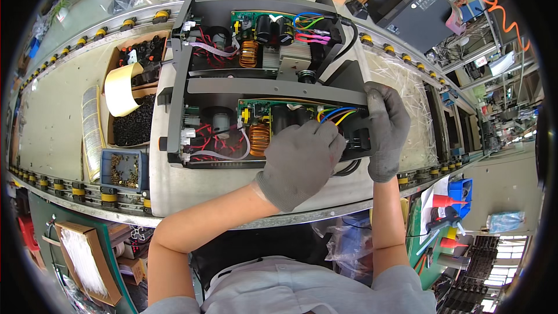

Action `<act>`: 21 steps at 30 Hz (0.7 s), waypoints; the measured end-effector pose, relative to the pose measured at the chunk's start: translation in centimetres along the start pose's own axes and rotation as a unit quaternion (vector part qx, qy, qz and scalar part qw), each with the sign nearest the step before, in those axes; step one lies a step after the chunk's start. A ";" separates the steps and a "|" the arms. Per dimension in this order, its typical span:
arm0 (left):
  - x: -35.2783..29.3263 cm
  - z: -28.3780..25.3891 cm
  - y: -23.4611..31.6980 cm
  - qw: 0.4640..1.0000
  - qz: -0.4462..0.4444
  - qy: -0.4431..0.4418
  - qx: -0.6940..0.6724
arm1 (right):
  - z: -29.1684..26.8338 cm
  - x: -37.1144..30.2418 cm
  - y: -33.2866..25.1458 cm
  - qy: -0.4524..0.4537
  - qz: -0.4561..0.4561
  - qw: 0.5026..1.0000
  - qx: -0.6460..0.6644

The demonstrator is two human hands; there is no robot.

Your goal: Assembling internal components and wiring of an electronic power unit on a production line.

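Two open dark-grey metal cases with electronics lie side by side, the far case [256,72] behind the near case [273,88]. In the near one, a copper-wound coil [259,141] and blue, yellow and black wires [340,115] show beside the circuit board. My left hand [305,160], in a grey glove, reaches over the near case's front side, its fingers bent together just below the wires. What those fingertips pinch is hidden. My right hand [388,131], gloved too, wraps round the right end of the near case.
Left of the cases stand a cardboard box of small black parts [135,125], a blue tray of brass-coloured screws [123,170] and a roll of labels [91,134]. Yellow-and-black rollers [108,196] line the bench edges. A large dark-grey unit [421,17] stands far right.
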State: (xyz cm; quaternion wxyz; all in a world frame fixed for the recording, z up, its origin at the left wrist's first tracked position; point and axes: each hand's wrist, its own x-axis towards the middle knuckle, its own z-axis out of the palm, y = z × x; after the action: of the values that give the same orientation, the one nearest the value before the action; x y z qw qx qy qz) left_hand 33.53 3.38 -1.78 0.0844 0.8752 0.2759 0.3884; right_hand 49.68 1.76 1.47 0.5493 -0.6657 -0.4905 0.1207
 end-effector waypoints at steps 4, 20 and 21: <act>-0.2 0.5 0.2 1.000 -0.010 0.013 -0.008 | 0.0 0.0 0.1 -0.002 0.000 1.000 0.001; 0.6 1.1 0.6 0.999 -0.015 0.047 -0.003 | -0.1 -0.2 0.0 0.005 -0.017 1.000 -0.008; 0.7 0.7 0.5 0.999 -0.013 0.050 0.001 | -0.2 -0.2 0.0 0.005 -0.016 1.000 -0.013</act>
State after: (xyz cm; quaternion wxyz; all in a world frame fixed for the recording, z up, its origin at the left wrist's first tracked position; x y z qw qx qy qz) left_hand 34.58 3.40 -1.62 0.0748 0.8513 0.2911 0.4300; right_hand 49.74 1.48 1.48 0.5448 -0.6658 -0.4995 0.1018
